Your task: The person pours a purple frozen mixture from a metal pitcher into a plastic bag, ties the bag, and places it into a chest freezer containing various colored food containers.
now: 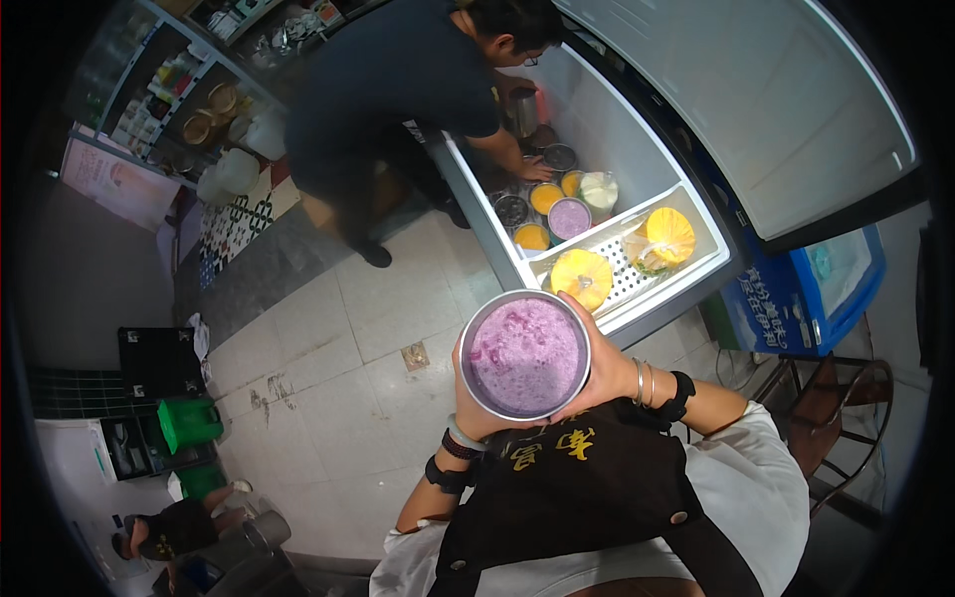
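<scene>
Between my two hands is a round metal tin (528,351) filled with a purple, frothy-looking substance. My left hand (477,403) wraps its left and lower side. My right hand (606,373) grips the right side, thumb along the rim. Just beyond the tin stands an open chest freezer (481,205). Its white basket (627,257) with a perforated floor holds two yellow bagged items, one bag (582,276) nearest the tin and the other bag (669,235) farther right. Deeper inside are a purple-filled tin (569,218), yellow-filled tins (547,198) and a dark-filled tin (512,211).
A co-worker (388,97) bends over the freezer, one hand (533,170) among the tins. The raised freezer lid (753,97) is at upper right. A blue display freezer (783,298) and a brown chair (835,425) stand at right. Another person (183,528) is at lower left, near green bins (190,425).
</scene>
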Available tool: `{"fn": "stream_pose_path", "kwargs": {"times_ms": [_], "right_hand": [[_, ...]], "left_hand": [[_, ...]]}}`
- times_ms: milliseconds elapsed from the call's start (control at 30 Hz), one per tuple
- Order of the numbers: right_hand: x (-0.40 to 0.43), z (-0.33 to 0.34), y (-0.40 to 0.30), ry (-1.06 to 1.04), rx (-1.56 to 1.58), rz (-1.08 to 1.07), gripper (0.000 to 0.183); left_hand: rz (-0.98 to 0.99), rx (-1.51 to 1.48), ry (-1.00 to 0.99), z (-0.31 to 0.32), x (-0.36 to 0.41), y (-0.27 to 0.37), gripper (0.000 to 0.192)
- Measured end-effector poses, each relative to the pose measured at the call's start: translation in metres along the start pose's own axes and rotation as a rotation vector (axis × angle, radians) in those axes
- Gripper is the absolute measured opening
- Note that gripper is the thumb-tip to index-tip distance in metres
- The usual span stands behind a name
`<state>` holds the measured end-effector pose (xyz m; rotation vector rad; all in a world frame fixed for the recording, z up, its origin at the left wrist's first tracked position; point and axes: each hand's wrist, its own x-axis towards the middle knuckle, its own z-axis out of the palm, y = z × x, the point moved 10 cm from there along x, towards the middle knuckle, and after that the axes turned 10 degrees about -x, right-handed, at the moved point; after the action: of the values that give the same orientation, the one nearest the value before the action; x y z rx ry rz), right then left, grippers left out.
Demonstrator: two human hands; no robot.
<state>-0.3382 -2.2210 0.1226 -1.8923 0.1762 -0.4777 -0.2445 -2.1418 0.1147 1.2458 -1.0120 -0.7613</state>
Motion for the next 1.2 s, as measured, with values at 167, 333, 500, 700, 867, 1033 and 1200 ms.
{"fn": "stream_pose_path", "kwargs": {"times_ms": [167, 333, 500, 700, 867, 1033, 1200], "right_hand": [[-0.017, -0.016, 0.021, 0.018, 0.041, 0.024, 0.123], [-0.023, -0.019, 0.033, -0.023, 0.081, 0.035, 0.122], [-0.028, -0.016, 0.046, -0.059, 0.123, 0.037, 0.122], [-0.031, -0.012, 0.055, -0.098, 0.126, 0.035, 0.121], [-0.030, -0.012, 0.054, -0.117, 0.084, 0.031, 0.119], [-0.036, -0.011, 0.065, -0.114, 0.039, 0.012, 0.120], [-0.039, -0.012, 0.061, -0.099, 0.073, -0.020, 0.122]], "left_hand": [[0.006, 0.020, -0.001, 0.020, 0.001, -0.019, 0.115], [0.003, 0.013, 0.033, 0.030, -0.005, -0.030, 0.118], [0.037, 0.047, 0.087, 0.035, -0.011, -0.033, 0.118], [0.027, 0.094, 0.117, 0.036, -0.018, -0.043, 0.118], [0.029, 0.073, 0.140, 0.038, -0.017, -0.043, 0.115], [0.034, 0.061, 0.140, 0.039, -0.017, -0.050, 0.111], [-0.040, 0.037, 0.082, 0.044, -0.021, -0.067, 0.109]]}}
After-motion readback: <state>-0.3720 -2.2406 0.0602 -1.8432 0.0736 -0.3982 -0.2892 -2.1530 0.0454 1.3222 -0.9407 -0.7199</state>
